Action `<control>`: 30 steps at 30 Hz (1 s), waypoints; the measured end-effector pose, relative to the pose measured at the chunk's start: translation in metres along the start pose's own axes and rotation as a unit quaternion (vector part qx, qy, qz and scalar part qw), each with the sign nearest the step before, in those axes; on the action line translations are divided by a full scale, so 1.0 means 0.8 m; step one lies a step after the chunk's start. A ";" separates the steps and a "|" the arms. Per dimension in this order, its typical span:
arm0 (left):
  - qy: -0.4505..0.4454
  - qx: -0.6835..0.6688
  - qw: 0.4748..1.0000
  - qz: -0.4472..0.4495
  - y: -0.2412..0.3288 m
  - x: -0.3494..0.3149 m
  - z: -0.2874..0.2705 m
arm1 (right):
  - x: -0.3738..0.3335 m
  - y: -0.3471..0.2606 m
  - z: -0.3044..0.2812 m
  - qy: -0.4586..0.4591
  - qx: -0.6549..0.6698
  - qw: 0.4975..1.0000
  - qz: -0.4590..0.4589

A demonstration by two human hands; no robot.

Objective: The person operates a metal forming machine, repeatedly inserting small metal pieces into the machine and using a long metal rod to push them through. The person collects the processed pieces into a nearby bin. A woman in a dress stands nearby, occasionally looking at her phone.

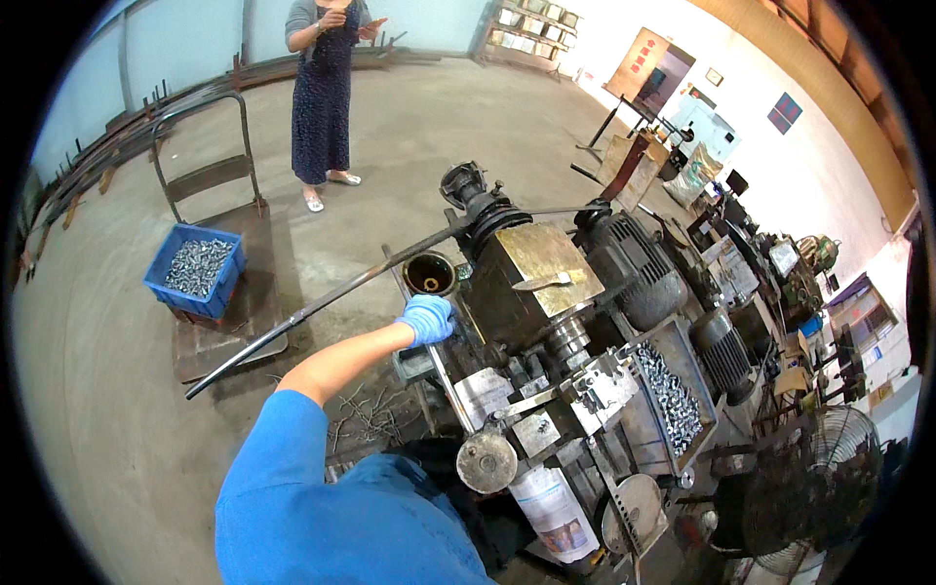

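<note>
My left hand (pixel 426 320), in a blue glove, is held at the near rim of a round dark pot (pixel 429 274). A yellowish ring shows inside the pot. The fingers are curled closed, and whatever they may hold is hidden. To the right of this hand stands a greasy machine, its housing topped by a yellowish metal plate (pixel 536 255) with a brush (pixel 542 281) lying on it. A long steel bar (pixel 327 307) sticks out of the machine toward the lower left, passing above my forearm. My right hand is out of view.
A metal tray (pixel 639 429) of small shiny parts sits right of the machine, near a motor (pixel 639 268). On the left, a flat cart (pixel 229 346) carries a blue crate (pixel 200 302) of similar parts. A person (pixel 322 107) stands beyond. A fan (pixel 829 478) is lower right.
</note>
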State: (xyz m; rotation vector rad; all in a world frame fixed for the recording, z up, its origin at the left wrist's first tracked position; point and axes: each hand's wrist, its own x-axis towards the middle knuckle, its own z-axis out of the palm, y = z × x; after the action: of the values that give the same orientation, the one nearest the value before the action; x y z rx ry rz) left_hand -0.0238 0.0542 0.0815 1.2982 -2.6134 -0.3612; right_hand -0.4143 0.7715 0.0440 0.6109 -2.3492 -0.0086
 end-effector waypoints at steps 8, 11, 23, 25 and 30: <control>0.005 -0.013 0.999 -0.029 0.000 -0.025 -0.023 | 0.011 -0.003 -0.037 -0.276 -0.073 0.947 0.150; 0.022 -0.019 1.000 -0.004 0.006 -0.015 -0.021 | 0.009 0.020 -0.045 -0.326 -0.117 0.912 0.220; -0.034 -0.211 0.977 0.011 -0.090 0.052 0.057 | -0.043 -0.028 -0.134 -0.216 0.052 0.932 0.287; -0.070 -0.207 0.976 -0.007 -0.094 0.059 0.051 | -0.101 -0.015 -0.186 -0.222 0.066 0.884 0.407; -0.064 -0.219 0.974 -0.009 -0.083 0.062 0.050 | -0.228 -0.008 -0.245 -0.427 0.026 0.778 0.461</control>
State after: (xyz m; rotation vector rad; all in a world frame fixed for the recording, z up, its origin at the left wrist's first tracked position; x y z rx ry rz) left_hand -0.0152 -0.0194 0.0265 1.1742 -2.4233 -0.9880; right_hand -0.1696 0.8755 0.0757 -0.7738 -3.2803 0.2768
